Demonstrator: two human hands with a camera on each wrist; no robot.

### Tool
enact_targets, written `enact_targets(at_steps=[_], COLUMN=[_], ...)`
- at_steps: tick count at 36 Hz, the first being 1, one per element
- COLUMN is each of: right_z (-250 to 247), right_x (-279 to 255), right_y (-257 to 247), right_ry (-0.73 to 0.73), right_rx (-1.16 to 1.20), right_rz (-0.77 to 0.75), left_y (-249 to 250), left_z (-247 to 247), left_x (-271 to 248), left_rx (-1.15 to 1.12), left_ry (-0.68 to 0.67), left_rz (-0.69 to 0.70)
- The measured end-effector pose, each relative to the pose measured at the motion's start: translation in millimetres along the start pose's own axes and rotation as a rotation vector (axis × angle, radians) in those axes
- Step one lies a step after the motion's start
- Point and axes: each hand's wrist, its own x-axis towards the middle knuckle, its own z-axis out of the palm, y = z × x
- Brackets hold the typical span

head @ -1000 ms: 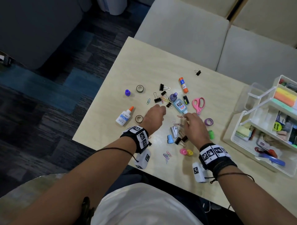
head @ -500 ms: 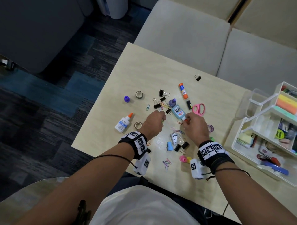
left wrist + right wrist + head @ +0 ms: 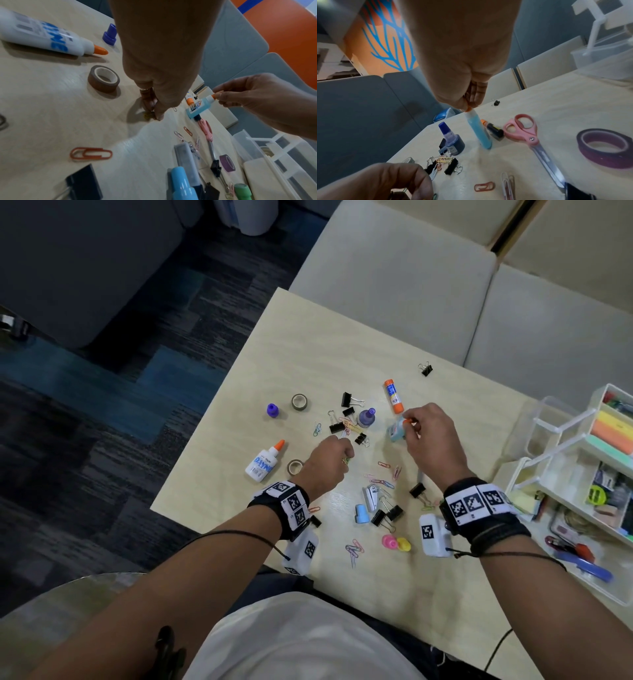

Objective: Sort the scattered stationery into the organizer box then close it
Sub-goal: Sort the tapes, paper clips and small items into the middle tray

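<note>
- Here, the right hand point(image 3: 433, 436) pinches the small blue glue bottle point(image 3: 199, 107) by its orange cap, lifted off the surface point(image 3: 308, 344); its label is too blurred to read.
- Left hand point(image 3: 329, 460), fingers point(image 3: 149, 102) curled, pinches small paper clips.
- White glue bottle point(image 3: 264, 462), blue lettering unreadable, lies at nine o'clock.
- Organizer box point(image 3: 548, 474) sits open at three o'clock.

Bare forearms; each wrist wears a black band point(image 3: 479, 501) with black-and-white square markers, a white camera block point(image 3: 433, 535) beneath, thin black cords, white shirt point(image 3: 301, 642).
</note>
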Motion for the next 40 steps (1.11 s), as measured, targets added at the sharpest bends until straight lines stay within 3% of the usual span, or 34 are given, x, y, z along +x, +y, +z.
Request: enact_targets(at_steps=[6, 13, 18, 21, 24, 29, 31, 33, 36, 40], right_z=[4, 12, 41, 53, 61, 57, 54, 50, 47, 43], right_x=[2, -36, -72, -78, -78, -69, -66, -65, -66, -73], right_y=[-3, -5, -4, -13, -30, -59, -64, -64, -56, -45], right_ry=[0.029, 0.225, 0.037, 0.017, 0.004, -0.086, -0.131, -0.184, -0.157, -0.138], right_rx=[0.051, 0.2, 0.16, 0.265, 0.521, 1.245, 1.567, 1.68, 1.613, 1.318], right_rz=[0.018, 0.165, 0.157, 0.166, 0.39, 0.856, 0.992, 1.025, 1.0, 0.905], left_y=[1, 3, 3, 2, 8, 25, 32, 39, 40, 18], left_z=[-1, -10, -18, -22, -25, -16, -13, -15, -26, -44], left_x=[-1, 4, 6, 3, -6, -19, -23, -25, -15, 14], left_rx=[0.007, -0.125, -0.194, -0.285, -0.42, -0.599, -0.58, -0.499, -0.286, 0.042], left_ry=[0.028, -0.035, -0.104, -0.095, -0.09, -0.155, -0.159, -0.127, 0.055, 0.236], left_rz=[-0.007, -0.094, -0.15, -0.142, -0.105, -0.036, 0.013, 0.086, 0.181, 0.117])
